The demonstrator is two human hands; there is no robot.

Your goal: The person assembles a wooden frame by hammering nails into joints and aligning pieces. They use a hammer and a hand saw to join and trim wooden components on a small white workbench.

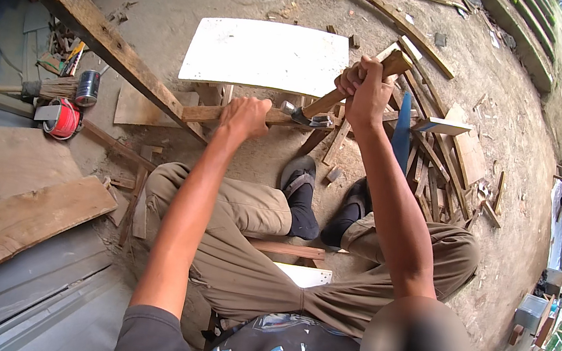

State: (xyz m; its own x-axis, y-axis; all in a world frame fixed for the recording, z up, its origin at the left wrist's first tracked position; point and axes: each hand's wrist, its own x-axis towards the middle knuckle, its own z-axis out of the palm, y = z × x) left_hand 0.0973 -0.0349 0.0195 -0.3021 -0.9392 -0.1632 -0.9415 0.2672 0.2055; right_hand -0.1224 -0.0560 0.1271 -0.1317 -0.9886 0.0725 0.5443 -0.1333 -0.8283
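Observation:
My right hand is closed around the wooden handle of a hammer, which slants down to the left. Its metal head rests at the right end of a short wooden piece. My left hand grips that same piece from above, left of the hammer head. Beside its left end, a long wooden beam rises toward the upper left; how the two are joined I cannot make out. Just beyond my hands lies a white board on wooden supports.
Scrap wood and a blue blade-like strip lie to the right. Left are a red can, a silver can, a brush and planks. My feet stand below the workpiece.

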